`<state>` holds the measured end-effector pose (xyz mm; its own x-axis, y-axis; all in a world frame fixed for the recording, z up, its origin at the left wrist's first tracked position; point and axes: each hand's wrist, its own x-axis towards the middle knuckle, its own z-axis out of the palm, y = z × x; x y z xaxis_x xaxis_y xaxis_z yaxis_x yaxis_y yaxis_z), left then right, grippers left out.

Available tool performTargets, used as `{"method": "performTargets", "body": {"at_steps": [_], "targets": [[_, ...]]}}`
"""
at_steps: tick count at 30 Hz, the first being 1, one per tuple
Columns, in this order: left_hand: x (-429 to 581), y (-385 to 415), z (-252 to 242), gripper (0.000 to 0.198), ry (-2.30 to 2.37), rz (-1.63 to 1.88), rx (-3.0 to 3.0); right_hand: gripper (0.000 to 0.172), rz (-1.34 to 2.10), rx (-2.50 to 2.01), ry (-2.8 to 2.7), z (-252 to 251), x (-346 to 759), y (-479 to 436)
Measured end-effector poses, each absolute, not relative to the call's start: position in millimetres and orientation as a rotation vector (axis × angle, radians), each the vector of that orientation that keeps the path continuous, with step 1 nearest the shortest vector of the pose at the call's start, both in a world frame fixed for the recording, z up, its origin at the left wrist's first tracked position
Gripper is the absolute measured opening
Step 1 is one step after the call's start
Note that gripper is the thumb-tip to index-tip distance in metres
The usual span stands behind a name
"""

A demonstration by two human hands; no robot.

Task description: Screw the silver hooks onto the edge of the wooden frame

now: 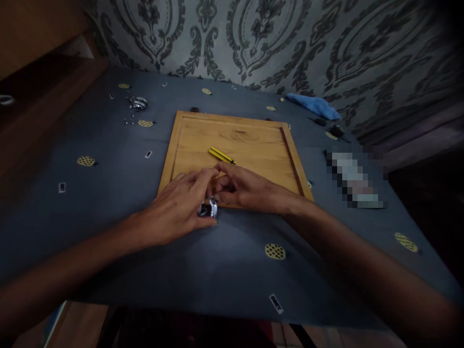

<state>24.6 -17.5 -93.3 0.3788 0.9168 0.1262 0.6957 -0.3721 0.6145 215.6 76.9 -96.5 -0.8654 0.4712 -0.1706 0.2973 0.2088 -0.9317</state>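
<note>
Both of my hands meet at the near edge of a wooden tray [188,140] on a dark blue cloth. My left hand [179,208] is closed around a small shiny metal part [210,209], thumb and fingers pinching it. My right hand [244,186] has its fingers curled and pressed together right beside that part, touching the left fingertips; what it holds, if anything, is hidden. A yellow-and-black tool [222,155] lies on the tray just beyond my fingers.
A blue rag [313,105] lies at the back right by the patterned wall. A metal object [137,102] with small loose bits sits at the back left. A blurred-out item [353,179] lies right of the tray. Wooden furniture stands on the left.
</note>
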Motion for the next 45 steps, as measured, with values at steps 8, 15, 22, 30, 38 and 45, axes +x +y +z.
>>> {"method": "performTargets", "body": {"at_steps": [8, 15, 22, 30, 38, 45], "targets": [[25.6, -17.1, -91.0, 0.072, 1.376, 0.634, 2.183, 0.028, 1.739, -0.762, -2.317, -93.6, 214.4, 74.7], [25.7, -17.9, -91.3, 0.073, 1.386, 0.635, 2.14, 0.03, 1.777, -0.798, -2.211, -97.9, 220.7, 73.1], [24.9, -19.2, -91.3, 0.076, 1.399, 0.601, 2.154, 0.03, 1.637, -0.816, -2.039, -97.0, 233.3, 61.4], [22.9, -21.1, -95.2, 0.075, 1.405, 0.592, 2.138, 0.014, 0.936, -0.955, -2.318, -98.5, 249.9, 47.2], [24.1, -21.4, -94.9, 0.077, 1.434, 0.592, 2.15, 0.025, 0.745, -0.58, -2.476, -108.6, 237.8, 37.5], [23.5, -20.9, -95.6, 0.078, 1.439, 0.591, 2.147, 0.024, 0.732, -0.596, -2.462, -114.6, 238.1, 38.4]]}}
